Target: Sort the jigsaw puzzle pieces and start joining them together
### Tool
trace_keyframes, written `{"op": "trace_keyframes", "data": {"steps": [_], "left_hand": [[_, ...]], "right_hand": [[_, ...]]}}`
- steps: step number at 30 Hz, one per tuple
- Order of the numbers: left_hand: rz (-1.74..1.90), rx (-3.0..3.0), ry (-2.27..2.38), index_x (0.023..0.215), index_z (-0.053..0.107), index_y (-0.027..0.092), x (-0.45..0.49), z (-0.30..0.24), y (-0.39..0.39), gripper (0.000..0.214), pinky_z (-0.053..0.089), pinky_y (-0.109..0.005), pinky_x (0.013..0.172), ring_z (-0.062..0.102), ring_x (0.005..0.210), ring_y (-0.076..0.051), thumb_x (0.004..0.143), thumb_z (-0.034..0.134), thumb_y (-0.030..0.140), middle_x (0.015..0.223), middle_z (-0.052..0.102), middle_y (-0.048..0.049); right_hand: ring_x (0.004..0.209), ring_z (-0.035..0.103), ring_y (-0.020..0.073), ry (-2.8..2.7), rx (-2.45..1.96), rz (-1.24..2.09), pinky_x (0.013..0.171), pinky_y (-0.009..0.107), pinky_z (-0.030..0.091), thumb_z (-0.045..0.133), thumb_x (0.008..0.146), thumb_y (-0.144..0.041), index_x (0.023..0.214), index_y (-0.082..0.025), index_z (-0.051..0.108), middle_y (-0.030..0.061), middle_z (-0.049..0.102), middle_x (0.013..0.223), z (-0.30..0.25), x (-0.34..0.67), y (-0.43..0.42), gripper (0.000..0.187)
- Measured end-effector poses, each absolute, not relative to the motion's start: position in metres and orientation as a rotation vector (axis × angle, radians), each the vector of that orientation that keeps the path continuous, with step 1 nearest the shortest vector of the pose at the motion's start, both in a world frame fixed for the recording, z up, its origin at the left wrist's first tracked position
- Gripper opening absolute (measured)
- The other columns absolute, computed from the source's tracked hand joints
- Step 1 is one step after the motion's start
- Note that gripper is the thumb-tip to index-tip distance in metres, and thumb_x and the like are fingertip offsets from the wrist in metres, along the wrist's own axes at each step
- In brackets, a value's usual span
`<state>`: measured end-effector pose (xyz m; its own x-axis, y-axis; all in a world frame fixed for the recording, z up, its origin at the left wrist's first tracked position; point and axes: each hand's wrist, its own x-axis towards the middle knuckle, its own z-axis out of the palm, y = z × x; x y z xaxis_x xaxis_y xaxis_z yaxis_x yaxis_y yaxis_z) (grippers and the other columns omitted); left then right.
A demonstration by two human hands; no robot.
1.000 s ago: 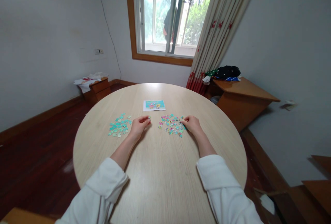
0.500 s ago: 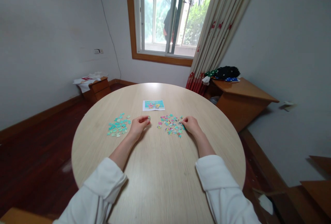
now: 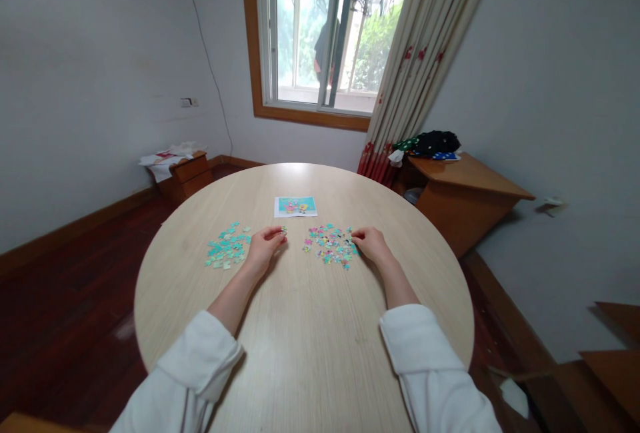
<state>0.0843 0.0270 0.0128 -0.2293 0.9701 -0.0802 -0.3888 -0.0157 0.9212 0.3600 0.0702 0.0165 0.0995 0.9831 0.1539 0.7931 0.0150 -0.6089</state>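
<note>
Between the thumb and fingers of my left hand (image 3: 265,246) is a small jigsaw puzzle piece (image 3: 283,230), held just above the table. To the left of that hand lies a loose pile of teal and pale green puzzle pieces (image 3: 227,246). My right hand (image 3: 370,244) rests at the right edge of a second pile of mixed pink, yellow and teal pieces (image 3: 330,244). Its fingertips are pinched together, and whatever they grip is too small to make out. Beyond both piles lies a picture card (image 3: 296,206) with cartoon figures on a teal ground.
Everything sits on a round pale wood table (image 3: 310,326). A small drawer cabinet (image 3: 193,176) with papers stands back left. At the right, a wooden desk (image 3: 465,200) holds a heap of dark cloth (image 3: 435,144). A curtain (image 3: 425,53) hangs beside the window.
The whole view has shifted slightly. Both hands stay in nearly the same places, the left still pinching its puzzle piece and the right still at the mixed pile's edge.
</note>
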Motion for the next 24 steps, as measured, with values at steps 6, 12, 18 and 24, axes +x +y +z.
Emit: {"op": "trace_keyframes", "data": {"steps": [6,12,18,24], "left_hand": [[1.528,0.735,1.089,0.075,0.065,0.01,0.086,0.014,0.026,0.029,0.053,-0.026,0.065,0.061,0.057,-0.01,0.051,0.081,0.016,0.066,0.067,-0.0021],[1.525,0.739,1.071,0.071,0.061,0.011,0.086,0.015,0.025,0.025,0.051,-0.024,0.06,0.061,0.054,-0.01,0.055,0.078,0.019,0.065,0.066,-0.0022],[1.51,0.752,1.065,0.071,0.059,0.011,0.086,0.013,0.026,0.024,0.05,-0.024,0.059,0.061,0.053,-0.01,0.057,0.076,0.02,0.063,0.065,-0.0024],[1.504,0.752,1.07,0.072,0.058,0.012,0.086,0.013,0.026,0.024,0.049,-0.023,0.058,0.06,0.052,-0.009,0.057,0.075,0.019,0.062,0.065,-0.0014]], "right_hand": [[0.067,0.063,0.0154,-1.722,-1.798,0.488,0.066,0.023,0.045,0.071,0.062,-0.017,0.072,-0.014,0.074,0.0049,0.071,0.07,0.015,0.366,0.073,0.011],[0.06,0.059,0.0136,-1.699,-1.776,0.553,0.061,0.023,0.043,0.071,0.06,-0.018,0.069,-0.014,0.07,0.002,0.066,0.062,0.01,0.37,0.077,0.01],[0.059,0.057,0.0124,-1.689,-1.718,0.594,0.059,0.022,0.042,0.069,0.059,-0.019,0.071,-0.015,0.068,-0.0004,0.063,0.06,0.005,0.372,0.079,0.013],[0.056,0.054,0.0116,-1.605,-1.621,0.693,0.055,0.022,0.042,0.07,0.054,-0.019,0.066,-0.016,0.065,-0.002,0.059,0.057,0.002,0.374,0.081,0.014]]}}
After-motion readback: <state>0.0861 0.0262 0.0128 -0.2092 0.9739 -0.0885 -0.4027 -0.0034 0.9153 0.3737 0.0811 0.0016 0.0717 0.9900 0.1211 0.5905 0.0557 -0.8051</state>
